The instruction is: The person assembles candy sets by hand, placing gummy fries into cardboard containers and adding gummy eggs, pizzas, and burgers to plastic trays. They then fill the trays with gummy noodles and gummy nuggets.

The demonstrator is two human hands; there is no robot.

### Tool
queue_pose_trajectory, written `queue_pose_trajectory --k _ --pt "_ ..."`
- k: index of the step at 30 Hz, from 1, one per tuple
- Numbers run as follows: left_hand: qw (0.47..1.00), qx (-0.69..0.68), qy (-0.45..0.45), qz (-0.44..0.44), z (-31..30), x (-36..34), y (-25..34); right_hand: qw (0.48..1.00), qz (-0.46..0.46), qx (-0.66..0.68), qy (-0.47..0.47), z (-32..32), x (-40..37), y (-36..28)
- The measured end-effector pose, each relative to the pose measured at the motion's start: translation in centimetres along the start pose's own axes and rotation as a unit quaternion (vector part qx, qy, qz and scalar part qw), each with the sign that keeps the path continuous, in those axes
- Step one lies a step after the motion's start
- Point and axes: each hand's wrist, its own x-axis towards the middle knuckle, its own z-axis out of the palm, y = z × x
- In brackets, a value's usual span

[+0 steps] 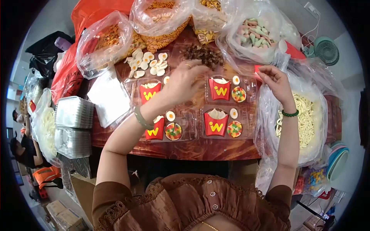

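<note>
Head view: left hand [185, 81] half-curled by brown pieces [203, 54], right hand [278, 84] half-curled at a red piece [257, 71], grips unclear, a lowered left forearm [129, 133] could jostle red cartons [155, 132] on the desk [185, 153].

Your left forearm [133, 133] is partly hiding two red cartons [155, 130], while the top edge is cutting off the clear bag [162, 25] of orange snacks.
</note>
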Motion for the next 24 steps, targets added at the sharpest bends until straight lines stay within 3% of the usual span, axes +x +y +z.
queue_pose_trajectory --k 7,8,11,15,24 --pt "0.988 0.083 0.056 -0.119 -8.9 -2.3 -4.1 0.995 -0.010 0.022 -0.092 4.2 2.1 -1.4" --pt "0.983 0.134 0.100 -0.076 -9.4 -2.9 -5.1 0.993 0.001 0.003 -0.118 4.6 2.1 -1.4" --pt "0.977 0.112 0.083 -0.162 -11.6 -3.7 -5.7 0.989 -0.001 -0.027 -0.143 6.5 2.5 -3.2" --pt "0.978 0.118 0.120 -0.126 -12.6 -4.7 -6.8 0.986 -0.021 -0.010 -0.164 8.9 3.3 -4.5" --pt "0.973 0.038 0.154 -0.170 -14.0 -6.8 -8.5 0.967 -0.012 -0.076 -0.241 11.7 4.6 -6.6"
